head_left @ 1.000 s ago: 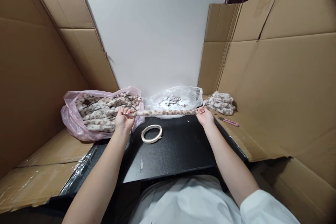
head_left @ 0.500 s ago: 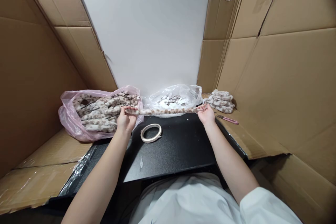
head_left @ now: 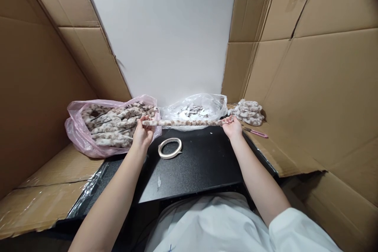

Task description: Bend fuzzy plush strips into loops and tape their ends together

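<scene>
A fluffy white-and-brown fur strip is stretched level between my two hands, above the black tabletop. Its left end is pinched by my left hand, in front of a pink plastic bag full of similar furry strips. My right hand is closed on the other end, close to a small pile of furry strips. Behind the strip lies a clear plastic bag with thin pieces, white and dark, inside. Below the strip, a roll of cream tape rests flat on the table.
The black table is flanked by tall cardboard walls, and a white wall stands behind. A pink-handled cutter lies on cardboard at the right. Cardboard with clear tape covers the left edge.
Both hands still hold the strip stretched out. My left hand has shifted slightly, its fingers now nearer the strip's left tip. The whole view has tilted a little.
</scene>
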Tool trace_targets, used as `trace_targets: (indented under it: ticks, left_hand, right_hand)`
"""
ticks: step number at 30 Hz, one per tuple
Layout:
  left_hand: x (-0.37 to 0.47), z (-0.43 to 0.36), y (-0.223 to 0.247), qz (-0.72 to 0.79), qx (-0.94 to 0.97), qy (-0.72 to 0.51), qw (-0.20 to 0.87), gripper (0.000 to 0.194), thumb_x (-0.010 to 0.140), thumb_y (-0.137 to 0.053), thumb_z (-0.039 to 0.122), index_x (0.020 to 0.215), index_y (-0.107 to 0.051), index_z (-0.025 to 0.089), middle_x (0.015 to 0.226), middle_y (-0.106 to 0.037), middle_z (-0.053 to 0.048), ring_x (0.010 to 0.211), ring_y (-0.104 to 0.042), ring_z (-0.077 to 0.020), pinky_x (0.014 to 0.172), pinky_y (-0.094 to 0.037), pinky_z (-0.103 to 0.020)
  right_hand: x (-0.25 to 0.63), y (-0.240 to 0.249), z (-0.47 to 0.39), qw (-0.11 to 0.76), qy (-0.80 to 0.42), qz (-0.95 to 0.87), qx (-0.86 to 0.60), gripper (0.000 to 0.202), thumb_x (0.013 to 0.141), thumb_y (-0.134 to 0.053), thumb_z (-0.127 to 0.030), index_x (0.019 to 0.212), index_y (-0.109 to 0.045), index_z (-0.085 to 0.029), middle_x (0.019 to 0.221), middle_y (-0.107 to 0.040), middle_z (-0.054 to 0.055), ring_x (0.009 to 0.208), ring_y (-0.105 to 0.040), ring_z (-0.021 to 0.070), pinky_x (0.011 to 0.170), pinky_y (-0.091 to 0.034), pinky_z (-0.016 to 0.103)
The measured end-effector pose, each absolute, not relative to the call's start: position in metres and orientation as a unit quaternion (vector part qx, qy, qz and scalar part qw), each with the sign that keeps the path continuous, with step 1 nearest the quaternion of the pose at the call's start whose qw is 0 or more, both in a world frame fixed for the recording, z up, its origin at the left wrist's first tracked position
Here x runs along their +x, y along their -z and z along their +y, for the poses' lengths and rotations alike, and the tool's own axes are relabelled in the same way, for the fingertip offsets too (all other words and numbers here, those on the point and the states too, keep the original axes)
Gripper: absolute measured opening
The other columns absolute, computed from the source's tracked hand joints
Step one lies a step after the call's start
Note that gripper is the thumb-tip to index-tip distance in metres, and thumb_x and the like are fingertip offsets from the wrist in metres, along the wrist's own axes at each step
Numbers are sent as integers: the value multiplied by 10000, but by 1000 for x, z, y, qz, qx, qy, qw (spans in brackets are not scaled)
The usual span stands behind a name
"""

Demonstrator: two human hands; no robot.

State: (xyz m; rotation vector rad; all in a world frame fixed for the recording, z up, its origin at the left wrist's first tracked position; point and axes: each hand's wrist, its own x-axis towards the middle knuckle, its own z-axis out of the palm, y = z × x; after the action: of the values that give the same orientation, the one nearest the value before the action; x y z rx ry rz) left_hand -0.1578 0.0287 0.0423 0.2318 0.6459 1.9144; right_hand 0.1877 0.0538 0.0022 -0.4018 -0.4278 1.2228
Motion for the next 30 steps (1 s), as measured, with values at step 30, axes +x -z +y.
trace_targets:
  ticks: [30]
  left_hand:
    - [-174, 17, -44, 167, 166, -776, 585, 479, 955, -227, 157, 480, -286, 169, 374, -251, 52, 319, -247, -65, 380, -274, -183]
  right_hand:
    - [183, -14, 43, 762, -604, -142, -184, 395, 1004, -203, -232, 652, -379, -200, 458, -287, -86, 383, -311, 90, 505, -391, 237]
